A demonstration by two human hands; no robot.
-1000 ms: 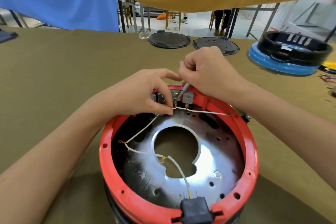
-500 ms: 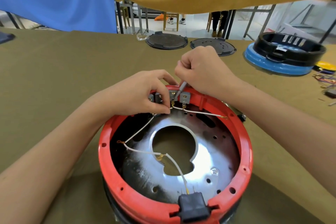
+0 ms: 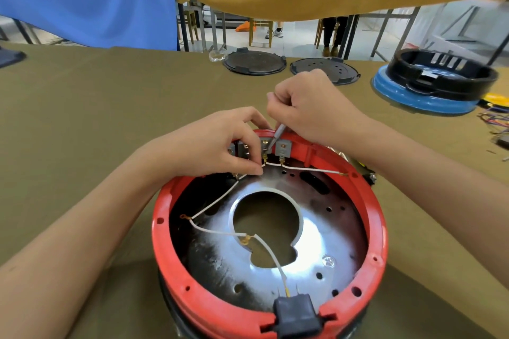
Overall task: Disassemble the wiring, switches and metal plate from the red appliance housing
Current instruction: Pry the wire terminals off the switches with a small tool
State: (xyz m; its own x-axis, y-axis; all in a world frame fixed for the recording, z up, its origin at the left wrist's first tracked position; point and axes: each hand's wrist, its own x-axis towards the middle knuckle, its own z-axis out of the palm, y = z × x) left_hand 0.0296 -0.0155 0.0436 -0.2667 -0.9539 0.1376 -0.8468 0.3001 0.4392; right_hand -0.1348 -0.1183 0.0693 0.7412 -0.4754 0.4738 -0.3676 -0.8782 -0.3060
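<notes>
The red appliance housing [image 3: 381,234] stands open side up on the table near me. A shiny metal plate [image 3: 325,245] with a keyhole-shaped opening lies inside it. White wires [image 3: 217,232] run across the plate to a black plug socket [image 3: 296,314] at the near rim and to grey switches [image 3: 283,147] at the far rim. My left hand [image 3: 217,143] pinches a white wire by the switch terminals. My right hand [image 3: 308,107] grips a thin grey tool [image 3: 276,136], whose tip touches a switch terminal.
Two black round lids [image 3: 254,62] [image 3: 325,70] lie at the far table edge. A blue-and-black housing [image 3: 435,85] sits far right, with loose coloured wires [image 3: 495,118] beside it. Blue and ochre cloth hangs overhead. The olive table [image 3: 96,118] spreads to the left.
Both hands stay at the switch terminals; the right hand and its tool have shifted only slightly. The view has drifted a little.
</notes>
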